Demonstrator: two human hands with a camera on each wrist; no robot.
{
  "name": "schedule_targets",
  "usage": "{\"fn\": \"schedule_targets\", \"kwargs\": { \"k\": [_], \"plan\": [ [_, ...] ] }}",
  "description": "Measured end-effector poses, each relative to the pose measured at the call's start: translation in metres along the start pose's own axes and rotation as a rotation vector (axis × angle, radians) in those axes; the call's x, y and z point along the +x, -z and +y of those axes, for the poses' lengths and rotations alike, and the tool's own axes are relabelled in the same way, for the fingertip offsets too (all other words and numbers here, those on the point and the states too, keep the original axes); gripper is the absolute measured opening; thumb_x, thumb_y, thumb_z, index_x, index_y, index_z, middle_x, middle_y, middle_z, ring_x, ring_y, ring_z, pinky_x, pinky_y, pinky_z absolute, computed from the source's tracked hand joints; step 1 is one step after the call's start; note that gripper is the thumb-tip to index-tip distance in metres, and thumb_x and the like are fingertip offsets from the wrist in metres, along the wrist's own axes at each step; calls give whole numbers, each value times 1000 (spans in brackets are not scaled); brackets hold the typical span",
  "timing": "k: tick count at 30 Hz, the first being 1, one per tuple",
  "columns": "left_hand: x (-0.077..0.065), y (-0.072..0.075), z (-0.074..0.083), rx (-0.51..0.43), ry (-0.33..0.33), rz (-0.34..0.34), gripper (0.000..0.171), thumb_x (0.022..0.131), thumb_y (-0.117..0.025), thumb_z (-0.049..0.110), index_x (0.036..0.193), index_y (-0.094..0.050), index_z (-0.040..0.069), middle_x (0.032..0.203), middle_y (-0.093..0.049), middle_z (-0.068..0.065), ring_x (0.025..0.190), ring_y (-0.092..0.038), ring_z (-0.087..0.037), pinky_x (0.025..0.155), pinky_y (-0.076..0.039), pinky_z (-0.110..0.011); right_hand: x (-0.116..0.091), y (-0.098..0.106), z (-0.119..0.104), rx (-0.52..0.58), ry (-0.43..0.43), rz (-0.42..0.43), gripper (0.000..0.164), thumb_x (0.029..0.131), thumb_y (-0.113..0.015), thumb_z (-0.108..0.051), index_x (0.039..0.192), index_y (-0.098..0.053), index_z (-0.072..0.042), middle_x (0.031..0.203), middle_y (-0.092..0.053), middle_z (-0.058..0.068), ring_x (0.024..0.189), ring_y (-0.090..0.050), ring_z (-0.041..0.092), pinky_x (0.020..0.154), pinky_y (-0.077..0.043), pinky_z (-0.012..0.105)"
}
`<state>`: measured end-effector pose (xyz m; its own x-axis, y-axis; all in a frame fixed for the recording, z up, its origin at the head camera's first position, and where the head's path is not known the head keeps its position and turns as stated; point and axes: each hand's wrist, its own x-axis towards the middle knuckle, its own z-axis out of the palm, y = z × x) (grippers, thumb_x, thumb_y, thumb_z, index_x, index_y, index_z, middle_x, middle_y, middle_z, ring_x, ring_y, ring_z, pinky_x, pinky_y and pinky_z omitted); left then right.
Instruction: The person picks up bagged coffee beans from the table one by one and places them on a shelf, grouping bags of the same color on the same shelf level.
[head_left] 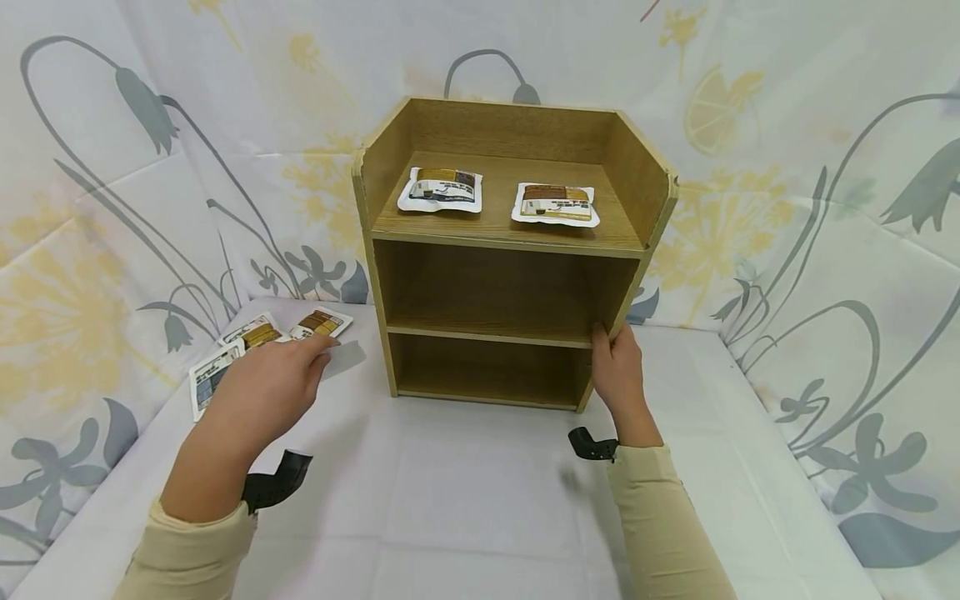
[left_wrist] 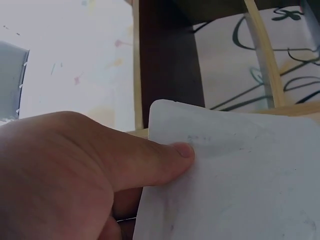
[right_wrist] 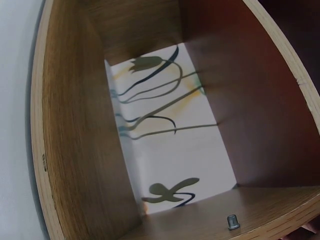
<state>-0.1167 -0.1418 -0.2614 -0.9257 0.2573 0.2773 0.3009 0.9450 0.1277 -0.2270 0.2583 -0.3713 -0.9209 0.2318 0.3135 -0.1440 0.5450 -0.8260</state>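
Note:
My left hand (head_left: 262, 392) pinches a flat white food pouch (head_left: 322, 322) by its near edge, left of the shelf. Its printed brown front shows in the head view, while its plain white back (left_wrist: 230, 175) fills much of the left wrist view under my thumb. My right hand (head_left: 619, 377) grips the right side panel of the wooden shelf (head_left: 495, 333), beside the middle board. Only some fingertips of it show at the corner of the right wrist view. Two similar pouches, a left one (head_left: 441, 190) and a right one (head_left: 555, 205), lie on the shelf's top level.
More pouches lie at the left of the white table (head_left: 465, 492), among them a blue-printed one (head_left: 213, 379) and a brown-printed one (head_left: 258, 332). Flower-patterned cloth (head_left: 825, 208) hangs behind and at both sides. A small metal peg (right_wrist: 233, 222) sticks out inside the shelf.

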Motion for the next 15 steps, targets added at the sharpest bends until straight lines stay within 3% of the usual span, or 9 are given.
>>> {"fn": "schedule_targets", "kwargs": {
  "k": [7, 15],
  "plan": [
    [-2, 1, 4, 2, -40, 90, 18, 94, -57, 10, 109, -66, 8, 83, -72, -11, 66, -64, -29, 58, -50, -47, -1, 1, 0, 0, 5, 4, 52, 103, -34, -40, 136, -44, -2, 128, -55, 25, 115, -57, 41, 92, -48, 59],
    [-3, 0, 10, -20, -97, 232, 20, 92, -58, 7, 110, -67, 8, 88, -74, -12, 64, -65, -29, 55, -51, -45, -1, 0, -1, -1, 4, 8, 50, 103, -35, -38, 134, -45, 0, 127, -55, 25, 115, -57, 41, 91, -49, 59]
  ]
}}
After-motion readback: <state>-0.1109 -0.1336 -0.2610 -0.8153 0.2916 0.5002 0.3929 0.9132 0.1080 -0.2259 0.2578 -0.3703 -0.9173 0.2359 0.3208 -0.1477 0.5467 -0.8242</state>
